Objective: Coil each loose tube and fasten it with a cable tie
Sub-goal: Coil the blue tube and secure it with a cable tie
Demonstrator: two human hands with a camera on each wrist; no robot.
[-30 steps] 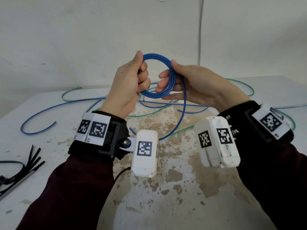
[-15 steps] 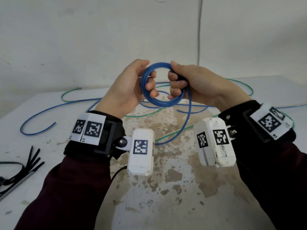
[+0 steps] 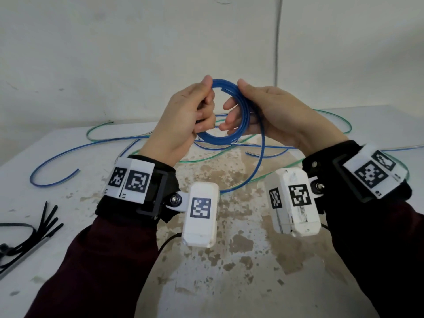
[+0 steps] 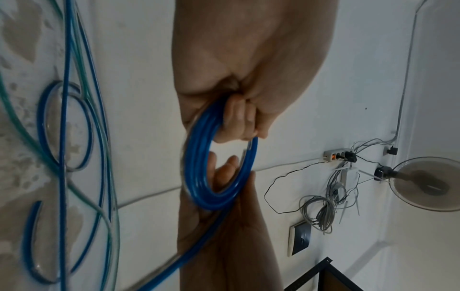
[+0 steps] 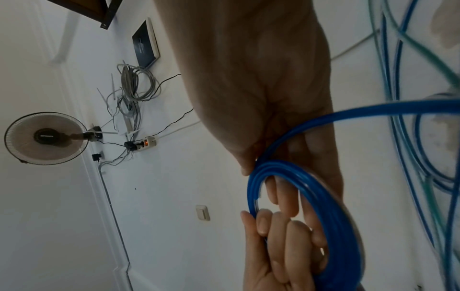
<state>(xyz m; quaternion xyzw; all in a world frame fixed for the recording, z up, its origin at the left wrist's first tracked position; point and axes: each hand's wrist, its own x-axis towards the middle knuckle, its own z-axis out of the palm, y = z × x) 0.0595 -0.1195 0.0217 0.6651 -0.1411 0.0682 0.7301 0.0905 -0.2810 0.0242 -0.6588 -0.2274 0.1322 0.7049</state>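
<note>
I hold a blue tube coil (image 3: 220,141) of several turns upright above the table, between both hands. My left hand (image 3: 207,99) grips its left side, thumb on top and fingers curled through the ring; the left wrist view shows those fingers (image 4: 239,122) wrapped round the blue tube coil (image 4: 196,177). My right hand (image 3: 234,104) pinches the right side, thumb outside and fingers through the ring. The coil's loose tail (image 3: 259,166) hangs from the right side down to the table. In the right wrist view the blue tube coil (image 5: 323,187) lies across my right fingers. Black cable ties (image 3: 34,230) lie at the left.
More loose tubes lie across the back of the white, stained table (image 3: 229,260): a blue one (image 3: 57,157) at the left and green ones (image 3: 103,127) (image 3: 339,118) behind my hands. A wall stands close behind the table. The wrist views show a fan (image 4: 428,183) and a power strip (image 4: 338,155).
Both hands have risen a little with the coil. My right hand went from a curled grip near the top of the ring to a pinch on its right side, fingers straighter.
</note>
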